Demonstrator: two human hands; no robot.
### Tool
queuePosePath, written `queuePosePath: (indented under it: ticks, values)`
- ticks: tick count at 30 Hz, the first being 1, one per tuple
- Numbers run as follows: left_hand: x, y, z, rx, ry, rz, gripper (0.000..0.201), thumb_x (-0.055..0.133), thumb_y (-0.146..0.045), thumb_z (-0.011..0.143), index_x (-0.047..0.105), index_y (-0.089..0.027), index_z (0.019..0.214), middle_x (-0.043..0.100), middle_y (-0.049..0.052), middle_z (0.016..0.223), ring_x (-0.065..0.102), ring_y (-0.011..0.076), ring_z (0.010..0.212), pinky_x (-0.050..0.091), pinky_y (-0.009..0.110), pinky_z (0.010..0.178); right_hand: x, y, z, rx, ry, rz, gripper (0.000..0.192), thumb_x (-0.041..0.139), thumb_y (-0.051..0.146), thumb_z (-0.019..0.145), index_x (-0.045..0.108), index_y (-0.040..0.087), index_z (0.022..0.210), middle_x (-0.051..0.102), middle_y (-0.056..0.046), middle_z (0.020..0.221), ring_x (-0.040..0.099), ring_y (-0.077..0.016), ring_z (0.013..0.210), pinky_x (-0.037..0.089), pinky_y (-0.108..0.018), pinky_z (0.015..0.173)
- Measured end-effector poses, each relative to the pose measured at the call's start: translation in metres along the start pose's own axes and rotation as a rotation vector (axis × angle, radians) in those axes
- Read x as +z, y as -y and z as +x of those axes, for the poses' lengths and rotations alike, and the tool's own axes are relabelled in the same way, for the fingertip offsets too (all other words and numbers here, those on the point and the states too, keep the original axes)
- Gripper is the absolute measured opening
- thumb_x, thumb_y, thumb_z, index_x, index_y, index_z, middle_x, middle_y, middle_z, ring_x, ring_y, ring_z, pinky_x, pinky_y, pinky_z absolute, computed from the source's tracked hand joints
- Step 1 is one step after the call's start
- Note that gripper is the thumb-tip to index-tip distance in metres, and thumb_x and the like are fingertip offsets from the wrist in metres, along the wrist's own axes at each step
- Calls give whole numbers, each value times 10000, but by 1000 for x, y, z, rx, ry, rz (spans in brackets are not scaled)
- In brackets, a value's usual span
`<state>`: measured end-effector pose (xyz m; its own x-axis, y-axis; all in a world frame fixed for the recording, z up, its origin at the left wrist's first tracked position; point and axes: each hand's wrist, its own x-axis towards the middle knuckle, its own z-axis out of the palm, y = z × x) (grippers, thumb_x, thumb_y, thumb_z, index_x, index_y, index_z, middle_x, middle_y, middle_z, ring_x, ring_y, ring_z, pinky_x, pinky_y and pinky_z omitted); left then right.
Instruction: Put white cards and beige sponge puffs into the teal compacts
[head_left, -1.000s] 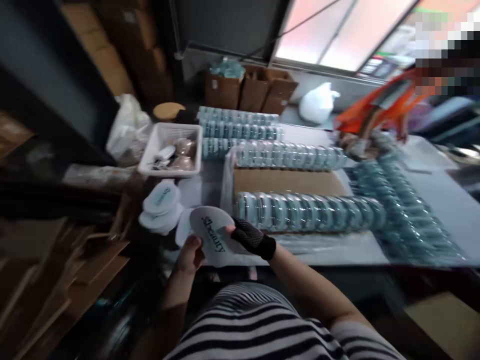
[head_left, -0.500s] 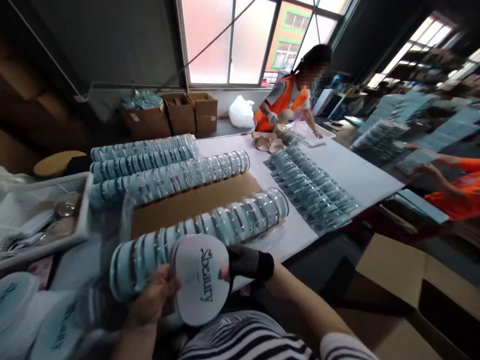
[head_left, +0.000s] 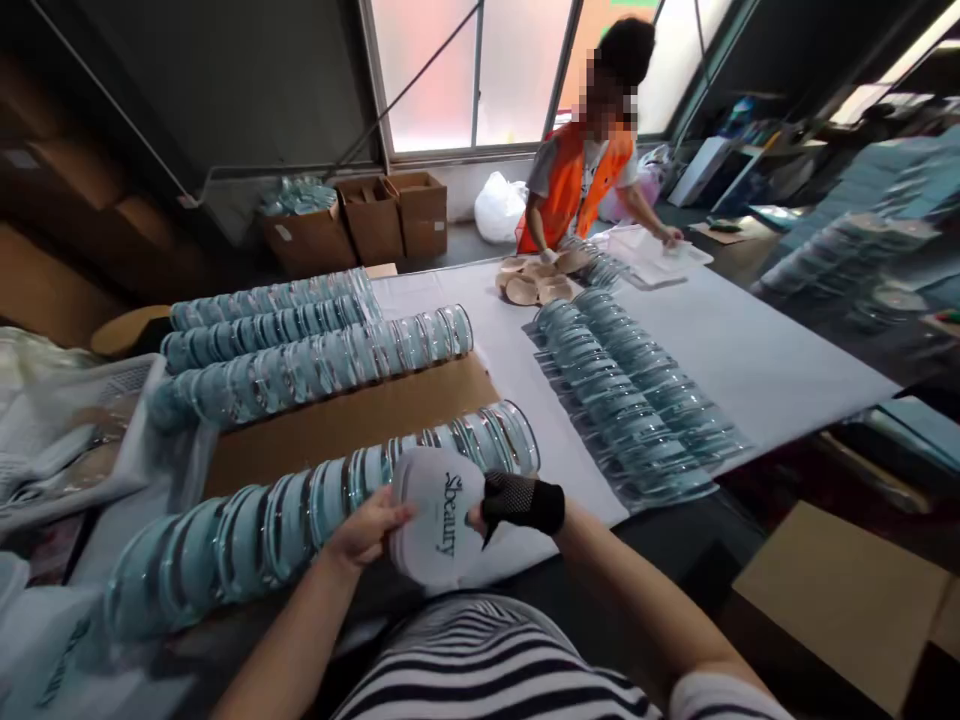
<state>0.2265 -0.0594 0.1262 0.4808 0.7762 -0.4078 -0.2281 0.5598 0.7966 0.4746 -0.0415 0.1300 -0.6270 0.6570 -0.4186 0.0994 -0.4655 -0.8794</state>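
A rounded white card stack (head_left: 437,515) printed "Sbeauty" is held upright in front of my striped shirt. My bare left hand (head_left: 369,528) pinches its left edge, and several layers show there. My right hand (head_left: 517,505), in a black fingerless glove, grips the right edge with the thumb on the front. Just behind the cards lies a long row of clear-wrapped, pale blue round packs (head_left: 315,505) on the table. More printed cards (head_left: 71,650) lie at the lower left, partly cut off by the frame.
More rows of packs (head_left: 315,360) lie beyond a cardboard sheet (head_left: 352,420). Other packs (head_left: 622,390) stretch along the right. A white basket (head_left: 142,440) stands left, an open carton (head_left: 840,590) lower right. Across the table (head_left: 780,340), a co-worker in an orange vest (head_left: 577,180) handles beige round pieces (head_left: 525,288).
My hands have moved slightly right and up with the cards, still gripping both edges. The view has turned. The co-worker's gloved hand has come down to the beige pieces.
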Motion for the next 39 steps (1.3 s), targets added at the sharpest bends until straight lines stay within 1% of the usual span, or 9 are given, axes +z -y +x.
queuePosePath:
  ticks: [3,8,12,14,19,25,30,34,39]
  values:
    - [18,-18,7,51,15,195,400,846,-452,675,776,-135,908,771,127,856,728,329,878,595,458,838,-13,-3,-11,-59,-160,46,527,864,478,586,749,108,944,744,-87,872,693,-213,817,592,-361,770]
    - [36,-21,24,-24,297,-130,706,937,-437,519,729,-123,1116,758,164,1030,725,371,927,600,456,796,-23,17,-38,-105,107,181,582,902,441,582,741,98,1024,752,-114,945,707,-236,879,575,-391,878]
    - [31,-11,47,50,91,-40,544,928,-421,556,755,-125,978,774,115,896,736,288,860,589,389,834,-25,26,-36,-180,-264,127,509,860,490,650,745,120,980,757,-87,890,694,-207,815,585,-358,818]
    - [34,-11,44,81,70,38,479,904,-382,617,757,-127,995,774,117,923,728,288,917,568,400,897,-22,24,-39,-194,-362,119,428,852,463,676,744,134,927,753,-63,827,680,-177,740,587,-331,775]
    - [50,-13,25,11,363,-205,665,932,-396,538,728,-144,1119,755,157,1053,718,360,948,591,462,817,-11,16,-49,-211,-6,293,574,867,547,621,726,102,955,744,-96,806,701,-204,727,578,-299,665]
    - [42,-19,22,183,46,75,409,879,-324,654,754,-152,1004,770,118,990,713,301,964,577,383,877,-10,22,-53,-203,-440,28,451,843,511,669,730,126,874,733,-73,784,670,-181,723,577,-300,691]
    - [50,-23,5,117,291,-130,664,921,-324,571,704,-129,1168,761,147,1027,717,379,954,592,464,840,2,22,-62,-255,-67,227,571,867,544,623,736,109,970,747,-111,868,707,-227,785,589,-338,725]
    - [53,-8,24,132,76,-298,679,897,-252,580,667,-143,1210,774,119,962,733,344,941,588,462,894,4,18,-51,-268,-262,325,537,835,481,696,707,143,1093,754,-109,957,719,-219,815,591,-337,749]
    - [54,9,37,161,-56,-325,600,872,-241,591,698,-144,1156,773,130,997,713,343,1031,565,476,960,1,14,-46,-293,-483,248,655,702,549,804,609,148,1314,740,-130,1066,715,-244,885,588,-371,779]
